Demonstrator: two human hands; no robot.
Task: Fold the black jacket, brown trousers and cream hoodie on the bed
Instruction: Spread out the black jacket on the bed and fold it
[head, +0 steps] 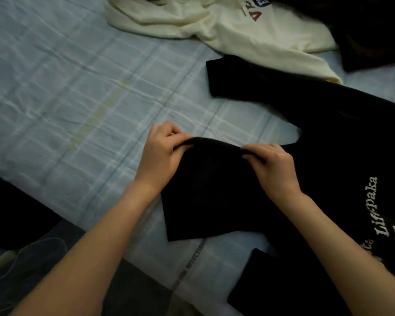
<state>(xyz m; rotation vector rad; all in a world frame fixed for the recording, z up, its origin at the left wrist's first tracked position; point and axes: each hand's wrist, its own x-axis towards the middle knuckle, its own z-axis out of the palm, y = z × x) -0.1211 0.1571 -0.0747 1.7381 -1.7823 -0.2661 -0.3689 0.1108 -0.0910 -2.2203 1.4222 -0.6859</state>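
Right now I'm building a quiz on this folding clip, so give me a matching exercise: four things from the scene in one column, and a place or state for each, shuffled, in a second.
Things:
1. black jacket
2. cream hoodie
3. left hand
4. bed sheet

Places or states:
A. crumpled at the far edge of the bed
B. pale blue checked, under the clothes
C. spread out, white lettering showing
D. pinching a raised black fabric edge, opposite the right hand

Pairs: 1-C, 2-A, 3-D, 4-B
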